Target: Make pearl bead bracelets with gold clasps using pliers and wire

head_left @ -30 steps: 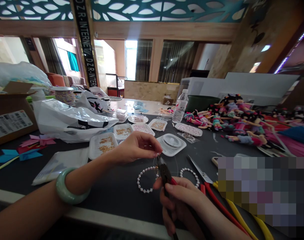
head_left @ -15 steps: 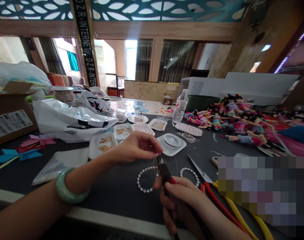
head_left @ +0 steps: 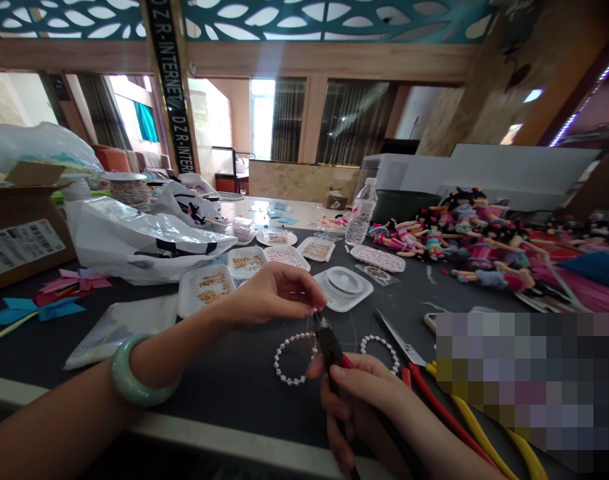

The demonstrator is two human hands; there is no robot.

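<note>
My right hand (head_left: 359,400) is wrapped round pliers (head_left: 330,345) with dark jaws and a bit of red on the handle. Their tip points up to the fingertips of my left hand (head_left: 287,293), which pinch a tiny piece too small to make out. A thin clear line runs near the jaws. Beneath the pliers lies a beaded bracelet (head_left: 293,381) of silvery pearl-like beads, with a small gold part at its right side. Another beaded bracelet (head_left: 381,340) lies to the right, partly hidden by my right hand.
Scissors (head_left: 401,341) with red and yellow handles lie at right. White trays hold gold pieces (head_left: 214,288) and pink beads (head_left: 379,258); a spool (head_left: 344,281) sits in another. A water bottle (head_left: 361,212) stands behind, dolls (head_left: 479,233) at right, a cardboard box (head_left: 24,227) at left.
The plier jaws have tilted slightly to the left. Both hands keep nearly the same place, and the bracelets have not moved.
</note>
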